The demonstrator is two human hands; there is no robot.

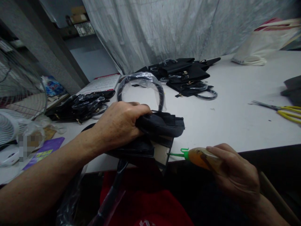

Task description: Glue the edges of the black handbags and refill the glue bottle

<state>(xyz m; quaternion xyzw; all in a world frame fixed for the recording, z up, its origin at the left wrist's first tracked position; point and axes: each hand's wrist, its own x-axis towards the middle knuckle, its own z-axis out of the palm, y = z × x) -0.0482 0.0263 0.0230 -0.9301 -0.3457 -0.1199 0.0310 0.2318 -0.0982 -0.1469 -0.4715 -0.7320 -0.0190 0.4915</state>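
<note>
left hand (119, 123): black bag (162, 125) is gripped, fingers curled
right hand (238, 172): amber bottle (201, 158) is clasped
green nozzle (176, 154): held at bag's pale panel (161, 153)

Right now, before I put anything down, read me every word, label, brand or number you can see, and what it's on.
No text is readable here.
Bottle in the right hand: no readable label.
Red-edged sheet: print too small.
Purple card: yellow-green markings, blurred.
Red clothing: white marks, cut off by the frame.
</note>
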